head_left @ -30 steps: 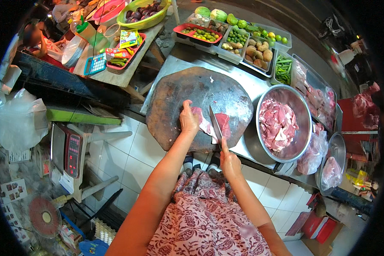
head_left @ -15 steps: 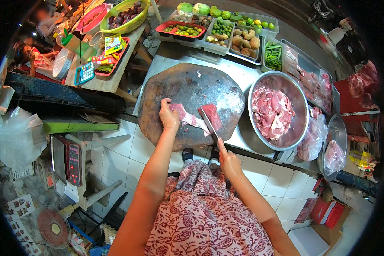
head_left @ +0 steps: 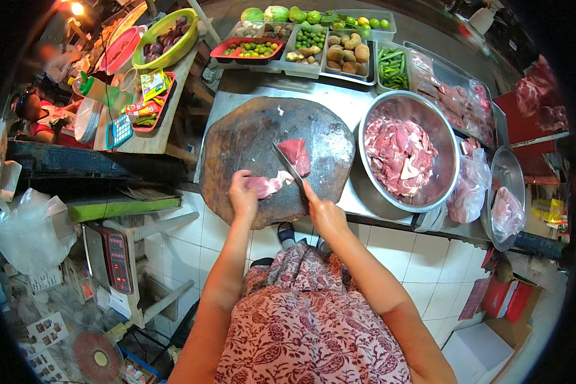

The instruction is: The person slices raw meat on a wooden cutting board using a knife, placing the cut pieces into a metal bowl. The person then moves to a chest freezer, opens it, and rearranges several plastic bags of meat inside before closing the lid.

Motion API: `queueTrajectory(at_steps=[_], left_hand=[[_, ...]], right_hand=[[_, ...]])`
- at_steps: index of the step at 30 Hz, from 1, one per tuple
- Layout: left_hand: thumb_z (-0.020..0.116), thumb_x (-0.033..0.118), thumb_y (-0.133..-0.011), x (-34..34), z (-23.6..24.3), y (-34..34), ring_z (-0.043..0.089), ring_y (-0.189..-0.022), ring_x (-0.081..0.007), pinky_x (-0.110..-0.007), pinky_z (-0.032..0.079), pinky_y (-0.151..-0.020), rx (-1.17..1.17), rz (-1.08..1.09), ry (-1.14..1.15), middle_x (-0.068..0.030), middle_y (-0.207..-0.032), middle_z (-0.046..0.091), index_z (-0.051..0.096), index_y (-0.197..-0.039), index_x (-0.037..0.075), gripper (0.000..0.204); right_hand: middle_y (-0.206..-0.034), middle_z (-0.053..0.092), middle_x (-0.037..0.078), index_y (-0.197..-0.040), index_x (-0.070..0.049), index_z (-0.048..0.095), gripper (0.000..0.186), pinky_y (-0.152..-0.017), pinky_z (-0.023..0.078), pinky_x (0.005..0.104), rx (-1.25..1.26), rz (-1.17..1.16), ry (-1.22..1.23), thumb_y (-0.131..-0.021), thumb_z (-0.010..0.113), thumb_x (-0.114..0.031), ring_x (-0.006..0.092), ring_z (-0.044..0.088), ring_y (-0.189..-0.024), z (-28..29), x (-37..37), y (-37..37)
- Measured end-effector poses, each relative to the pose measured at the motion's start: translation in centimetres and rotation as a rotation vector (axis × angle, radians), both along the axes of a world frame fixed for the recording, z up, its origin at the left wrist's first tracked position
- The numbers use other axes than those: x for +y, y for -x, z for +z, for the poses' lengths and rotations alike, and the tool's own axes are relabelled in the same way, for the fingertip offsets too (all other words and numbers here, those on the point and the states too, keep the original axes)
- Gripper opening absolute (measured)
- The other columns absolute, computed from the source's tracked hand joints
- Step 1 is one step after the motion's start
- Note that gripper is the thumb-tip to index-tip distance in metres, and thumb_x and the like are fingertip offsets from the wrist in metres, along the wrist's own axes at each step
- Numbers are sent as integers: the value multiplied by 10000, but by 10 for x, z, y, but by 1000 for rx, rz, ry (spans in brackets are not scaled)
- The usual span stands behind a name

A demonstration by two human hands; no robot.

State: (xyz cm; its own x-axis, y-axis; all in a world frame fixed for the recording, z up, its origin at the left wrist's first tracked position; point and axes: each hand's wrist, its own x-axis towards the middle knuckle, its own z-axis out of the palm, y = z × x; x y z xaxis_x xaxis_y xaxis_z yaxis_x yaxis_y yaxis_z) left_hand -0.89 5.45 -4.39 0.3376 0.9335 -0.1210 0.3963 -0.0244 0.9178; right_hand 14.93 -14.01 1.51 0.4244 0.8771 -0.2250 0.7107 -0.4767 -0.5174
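Nearest, the handle of a knife (head_left: 287, 160) is gripped by the right hand (head_left: 328, 216), its fingers closed round it. The near left end of a pale strip of meat (head_left: 267, 186) is held by the left hand (head_left: 242, 196), its fingers curled over it; how tightly it is pinched cannot be told. The strip is laid roughly crosswise, pointed rightward from the left hand and slightly away from the body, its fatty end set close to the blade; whether the two touch cannot be made out.

Just beyond, a red piece of meat (head_left: 294, 155) is placed to the right of the blade, ahead of the right hand and to its left. It is reached more closely by the right hand than by the left. Its long axis is directed away from the body, with the far end leaned slightly left, much as the blade is slanted. Both pieces are supported by the chopping block (head_left: 237, 137). To the right, cut meat (head_left: 400, 157) is contained in a steel bowl (head_left: 453, 163).

Farthest, green pods (head_left: 392, 67) are kept in a tub behind the block.
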Motion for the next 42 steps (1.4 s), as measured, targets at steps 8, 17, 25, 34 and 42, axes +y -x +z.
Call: queueTrajectory(at_steps=[8,17,25,34,42], left_hand=[[639,-143,-727,63,62,38,678,-923,-213,-331,552,-856,-147,147,-12,-109,-1029,669,576,-1176,10,478],[609,-43,-874,-69,188,-157,644,-1079,-206,-317,566,-867,-715,-449,277,-146,-1202,642,465,-1370,29,521],[535,195,-982,-76,125,-147,220,-1499,-382,-425,173,-1221,-165,-371,-320,-258,-1569,315,336,-1503,-40,606],[409,485,-1032,-34,-14,-144,26,-1508,-464,-507,39,-1226,139,-98,-275,-322,-1614,29,-2,-1547,-76,865],[426,341,-1030,-36,-6,-139,21,-1532,-390,-516,16,-1227,292,-191,-293,-274,-1633,49,-19,-1562,-42,793]], right_hand=[[-710,669,177,-1565,-279,292,818,-523,539,507,-49,4,-2,-836,604,-78,364,668,-574,7,-68,5],[-736,655,192,-1546,-289,334,729,-559,537,507,-34,-58,-45,-887,602,-130,370,669,-610,-7,-69,13],[-870,684,250,-1492,-145,425,595,-654,525,516,279,-178,-215,-926,605,-126,433,675,-744,0,-71,-1],[-1184,619,310,-1515,-154,395,613,-835,526,499,467,-263,-346,-931,582,-128,496,632,-987,14,60,-82],[-1172,616,306,-1517,-185,394,633,-858,521,517,355,-143,-642,-918,582,-101,489,628,-996,-12,60,-69]])
